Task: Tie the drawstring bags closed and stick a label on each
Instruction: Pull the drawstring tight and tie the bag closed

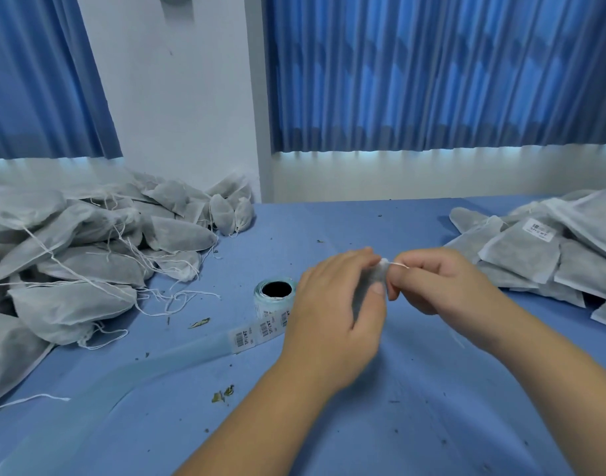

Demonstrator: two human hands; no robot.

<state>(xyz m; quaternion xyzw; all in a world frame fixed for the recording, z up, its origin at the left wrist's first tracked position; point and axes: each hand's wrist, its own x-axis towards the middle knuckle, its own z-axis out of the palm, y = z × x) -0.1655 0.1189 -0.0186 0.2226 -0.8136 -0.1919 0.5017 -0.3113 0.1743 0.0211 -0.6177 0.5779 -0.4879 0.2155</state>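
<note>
The tabletop (pixel 398 424) near the body is open cloth, strewn only with leaf crumbs (pixel 222 395). At the left a heap of untied drawstring bags (pixel 88 255) blocks the way, its loose strings (pixel 178 300) straggling toward the label roll (pixel 276 293), which stands just beside the left hand (pixel 332 314). The roll's backing strip (pixel 123 379) crosses the near left. A stack of labelled bags (pixel 542 255) fills the far right, perhaps running on past the frame.

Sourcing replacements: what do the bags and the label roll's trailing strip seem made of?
Bags: probably thin non-woven fabric, matte white, slightly see-through with dark fill showing.
Trailing strip: likely smooth translucent backing paper, pale blue, its far end bare of labels.
</note>
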